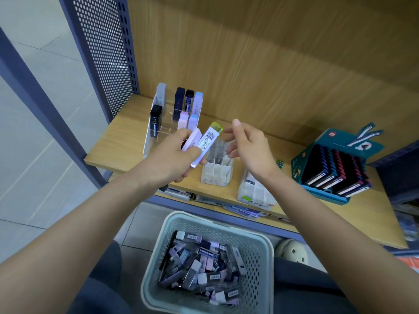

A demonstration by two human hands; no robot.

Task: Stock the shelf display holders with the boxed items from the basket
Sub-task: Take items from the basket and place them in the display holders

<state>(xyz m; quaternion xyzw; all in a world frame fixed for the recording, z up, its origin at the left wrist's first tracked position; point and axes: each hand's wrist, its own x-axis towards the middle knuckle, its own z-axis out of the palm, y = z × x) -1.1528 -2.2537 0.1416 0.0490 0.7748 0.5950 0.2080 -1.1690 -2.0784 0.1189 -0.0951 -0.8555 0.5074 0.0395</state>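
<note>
My left hand [175,155] grips a few slim boxes: a pale pink one [192,139] and a white one with a yellow-green cap [209,138]. My right hand [248,145] hovers just right of them with fingers loosely spread, holding nothing I can make out. Both hands are above a small clear compartment holder [216,174] on the wooden shelf [118,146]. A tiered clear holder [158,130] at the shelf's left carries several upright boxes in black, navy, pink and blue. The pale green perforated basket [260,250] below is full of boxed items.
Another clear holder with a green logo [254,193] stands right of the small one. A teal display box of dark packs [335,168] sits at the shelf's right. A perforated metal panel [106,53] bounds the left side. Flat packs [242,209] lie on the lower shelf.
</note>
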